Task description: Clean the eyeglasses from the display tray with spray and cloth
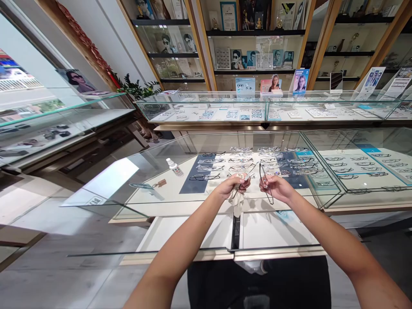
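Note:
My left hand (232,184) is closed on a crumpled beige cleaning cloth (237,202), which hangs below the fingers. A thin piece slants up from these fingers; whether it belongs to the eyeglasses I cannot tell. Pinched in my right hand (277,187) is a pair of dark, thin-framed eyeglasses (261,169), with one part pointing up and another hanging below the fingers. Both hands are held over the glass counter (167,210), close together. Beneath the glass lie several rows of eyeglasses (206,177) on dark and white mats.
A white spray bottle (174,167) and a small brown tag-like item (160,183) are at the counter's left. Open drawers (193,231) jut out toward my body. Another glass showcase (206,107) stands behind, with shelves (257,32) beyond it. A second counter (64,128) is at left.

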### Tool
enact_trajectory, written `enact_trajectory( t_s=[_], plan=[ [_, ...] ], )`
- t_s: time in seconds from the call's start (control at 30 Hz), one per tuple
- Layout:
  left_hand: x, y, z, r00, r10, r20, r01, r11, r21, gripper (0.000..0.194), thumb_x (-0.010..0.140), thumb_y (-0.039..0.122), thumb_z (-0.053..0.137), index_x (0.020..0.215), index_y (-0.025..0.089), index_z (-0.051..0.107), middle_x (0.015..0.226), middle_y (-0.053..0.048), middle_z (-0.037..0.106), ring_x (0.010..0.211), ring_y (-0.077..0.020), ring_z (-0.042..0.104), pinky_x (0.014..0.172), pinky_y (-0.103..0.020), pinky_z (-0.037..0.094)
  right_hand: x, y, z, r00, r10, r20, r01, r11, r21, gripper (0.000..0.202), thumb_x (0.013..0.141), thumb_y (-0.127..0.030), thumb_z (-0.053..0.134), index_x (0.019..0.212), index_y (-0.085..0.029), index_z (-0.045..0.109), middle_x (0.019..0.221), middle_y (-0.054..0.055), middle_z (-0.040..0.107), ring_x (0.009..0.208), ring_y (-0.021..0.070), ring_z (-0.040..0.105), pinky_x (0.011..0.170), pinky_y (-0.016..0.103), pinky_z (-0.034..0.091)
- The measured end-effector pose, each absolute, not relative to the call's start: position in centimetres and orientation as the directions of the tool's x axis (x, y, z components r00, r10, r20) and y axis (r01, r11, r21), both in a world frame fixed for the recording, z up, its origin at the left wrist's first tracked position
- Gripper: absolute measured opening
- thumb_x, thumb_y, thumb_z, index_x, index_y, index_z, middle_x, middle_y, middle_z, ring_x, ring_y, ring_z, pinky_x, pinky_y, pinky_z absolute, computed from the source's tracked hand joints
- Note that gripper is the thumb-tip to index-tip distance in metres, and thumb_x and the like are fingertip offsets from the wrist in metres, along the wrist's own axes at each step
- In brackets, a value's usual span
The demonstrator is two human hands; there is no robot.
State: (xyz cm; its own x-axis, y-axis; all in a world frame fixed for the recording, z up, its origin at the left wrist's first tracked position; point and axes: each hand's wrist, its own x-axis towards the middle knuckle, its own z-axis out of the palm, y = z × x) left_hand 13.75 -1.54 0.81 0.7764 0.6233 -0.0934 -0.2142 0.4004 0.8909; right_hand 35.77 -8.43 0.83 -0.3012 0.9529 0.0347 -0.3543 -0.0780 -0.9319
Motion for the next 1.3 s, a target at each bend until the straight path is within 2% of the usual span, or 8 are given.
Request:
enact_trajectory(
  t_s=[0.2, 0.33, 0.47, 0.63, 0.77, 0.93, 1.07, 1.3],
  plan=[
    [12.4, -0.3, 1.4, 0.713, 0.700, -0.051, -0.366, 0.433, 0.824, 0.054, 0.060, 0.033, 0.087, 0.066, 0.022, 0.034, 0.061, 0.006, 0.032, 0.054, -0.0065, 0.029, 0.044, -0.016, 0.019, 36.3, -8.3, 1.1, -0.296, 0.953, 0.056, -0.326, -0.046, -0.944, 0.027, 0.079, -0.040, 0.069, 0.064, -0.025, 0.052, 0.067, 0.003, 0.055, 0.065, 0.0202, 0.055, 0.061, 0.036, 0.050],
    [12.1, 0.2, 1.8, 0.638, 0.770, -0.030, -0.455, 0.408, 0.792, 0.052, 0.067, 0.029, 0.082, 0.070, 0.022, 0.031, 0.066, 0.006, 0.031, 0.053, -0.0061, 0.027, 0.043, -0.015, 0.022, 36.9, -8.2, 1.2, -0.234, 0.969, 0.081, -0.334, -0.002, -0.942, 0.027, 0.085, -0.041, 0.070, 0.072, -0.026, 0.052, 0.077, 0.004, 0.064, 0.078, 0.0223, 0.066, 0.072, 0.040, 0.057],
    [12.5, 0.3, 1.8, 0.598, 0.800, -0.039, -0.460, 0.383, 0.801, 0.046, 0.065, 0.026, 0.079, 0.072, 0.022, 0.034, 0.065, 0.007, 0.031, 0.051, -0.0058, 0.028, 0.043, -0.014, 0.021, 37.7, -8.0, 1.4, -0.173, 0.980, 0.098, -0.351, 0.032, -0.936, 0.030, 0.086, -0.047, 0.075, 0.078, -0.026, 0.054, 0.097, 0.007, 0.076, 0.098, 0.0252, 0.072, 0.083, 0.042, 0.059],
    [13.3, -0.4, 1.6, 0.581, 0.813, -0.050, -0.379, 0.323, 0.867, 0.040, 0.059, 0.029, 0.079, 0.072, 0.021, 0.042, 0.066, 0.006, 0.041, 0.051, -0.0051, 0.030, 0.044, -0.016, 0.020, 38.1, -8.1, 1.8, -0.128, 0.986, 0.104, -0.396, 0.045, -0.917, 0.032, 0.087, -0.051, 0.078, 0.085, -0.028, 0.056, 0.126, 0.006, 0.080, 0.122, 0.0268, 0.073, 0.101, 0.047, 0.058],
    [14.1, -1.5, 1.5, 0.552, 0.833, -0.036, -0.256, 0.210, 0.944, 0.030, 0.064, 0.030, 0.081, 0.073, 0.020, 0.055, 0.067, 0.002, 0.052, 0.052, -0.0075, 0.034, 0.047, -0.018, 0.022, 37.8, -8.3, 1.9, -0.139, 0.982, 0.126, -0.374, 0.066, -0.925, 0.036, 0.088, -0.055, 0.079, 0.087, -0.028, 0.054, 0.138, 0.008, 0.078, 0.133, 0.0274, 0.070, 0.109, 0.052, 0.055],
    [15.1, -3.7, 1.6, 0.459, 0.883, 0.101, -0.141, -0.040, 0.989, 0.019, 0.068, 0.021, 0.087, 0.083, 0.022, 0.076, 0.085, -0.004, 0.063, 0.080, -0.0168, 0.053, 0.069, -0.023, 0.042, 37.4, -8.4, 2.0, -0.154, 0.981, 0.119, -0.405, 0.047, -0.913, 0.044, 0.081, -0.057, 0.086, 0.087, -0.028, 0.054, 0.140, 0.009, 0.077, 0.137, 0.0268, 0.069, 0.115, 0.054, 0.051],
    [15.7, -5.0, 1.2, 0.513, 0.824, 0.241, 0.076, -0.323, 0.943, 0.022, 0.064, 0.019, 0.090, 0.082, 0.026, 0.077, 0.084, -0.005, 0.062, 0.086, -0.0227, 0.054, 0.080, -0.027, 0.043, 37.0, -8.7, 2.3, -0.171, 0.980, 0.100, -0.457, 0.011, -0.889, 0.048, 0.074, -0.056, 0.092, 0.086, -0.028, 0.054, 0.137, 0.009, 0.079, 0.139, 0.0273, 0.068, 0.117, 0.055, 0.051],
    [15.9, -5.2, 1.1, 0.523, 0.826, 0.211, 0.118, -0.315, 0.942, 0.015, 0.072, 0.020, 0.088, 0.076, 0.027, 0.075, 0.079, -0.006, 0.056, 0.090, -0.0265, 0.057, 0.074, -0.026, 0.038, 36.8, -8.9, 2.1, -0.190, 0.978, 0.088, -0.406, 0.003, -0.914, 0.046, 0.078, -0.059, 0.089, 0.087, -0.028, 0.056, 0.134, 0.011, 0.080, 0.134, 0.0291, 0.071, 0.115, 0.056, 0.052]
  ],
)
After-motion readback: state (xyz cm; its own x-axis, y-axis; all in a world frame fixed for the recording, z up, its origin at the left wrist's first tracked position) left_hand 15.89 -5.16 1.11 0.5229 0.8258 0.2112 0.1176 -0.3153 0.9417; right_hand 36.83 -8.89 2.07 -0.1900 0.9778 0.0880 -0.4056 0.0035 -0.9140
